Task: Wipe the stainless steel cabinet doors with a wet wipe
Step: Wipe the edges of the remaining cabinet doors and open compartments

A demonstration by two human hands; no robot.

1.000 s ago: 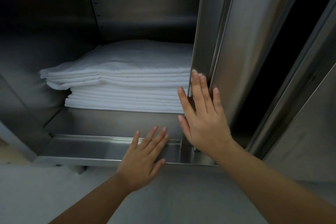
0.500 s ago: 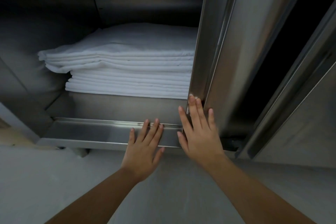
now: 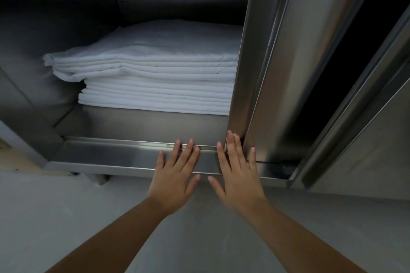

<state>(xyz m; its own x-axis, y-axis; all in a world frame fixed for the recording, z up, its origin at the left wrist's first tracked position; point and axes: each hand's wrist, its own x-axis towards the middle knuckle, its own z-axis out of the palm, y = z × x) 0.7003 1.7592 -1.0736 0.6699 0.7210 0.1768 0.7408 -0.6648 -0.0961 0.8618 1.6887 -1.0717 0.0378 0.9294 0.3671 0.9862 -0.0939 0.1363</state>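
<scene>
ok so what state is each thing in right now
sliding door: partly open
left hand: open, flat on the bottom door track, holding nothing
right hand: open, straight fingers against the sliding door's edge
white cloths: folded, stacked on the shelf inside

Your view is dim, the cabinet (image 3: 55,17) interior sunk in shadow. Glare streaks the door (image 3: 253,73); straight lines bow near the edges.

Nothing legible anywhere: no lettering, label, brand, number or sign on the steel cabinet door (image 3: 288,73), on the folded white cloths (image 3: 155,77) inside, or along the bottom rail (image 3: 111,153) at the cabinet's front edge.
</scene>
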